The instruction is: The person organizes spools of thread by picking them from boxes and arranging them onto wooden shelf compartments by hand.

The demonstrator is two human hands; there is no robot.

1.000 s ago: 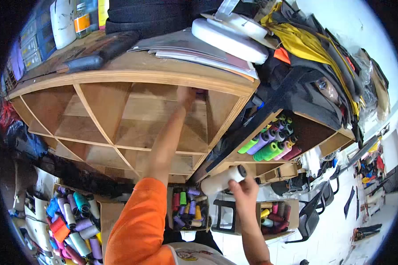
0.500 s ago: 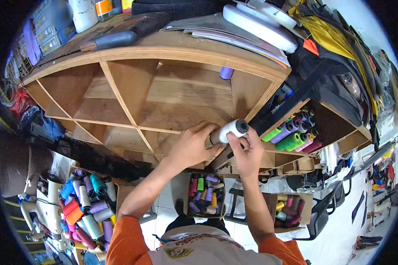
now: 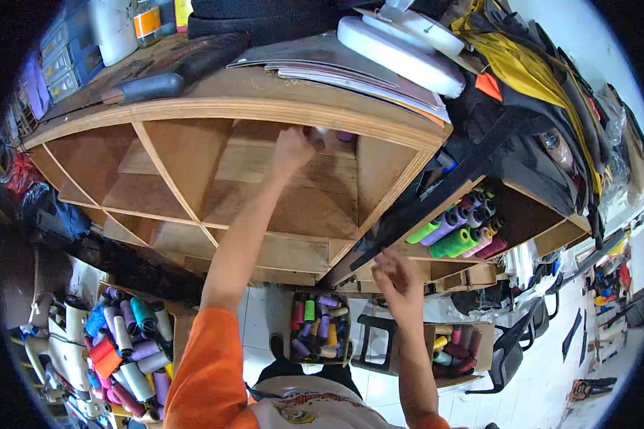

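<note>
My left hand [image 3: 293,148] reaches deep into the upper right compartment of the wooden shelf [image 3: 286,182], its fingers closed on a spool of white thread [image 3: 322,134]. That spool is partly hidden and blurred. Just to its right, under the top board, stands a spool of purple thread [image 3: 345,136]. Outside the shelf, near its lower right corner, my right hand [image 3: 401,284] hangs in the air with nothing in it, fingers loosely bent and apart.
Green, purple and pink spools [image 3: 454,236] lie in the shelf on the right. Boxes of mixed spools [image 3: 322,325] stand below, with a larger pile [image 3: 132,343] at lower left. A black chair [image 3: 511,350] is at right. A knife [image 3: 150,87] lies on the shelf top.
My left hand has carried the white spool up into the compartment beside the purple one. My right hand has let go of it and moved lower. The view has shifted slightly.
</note>
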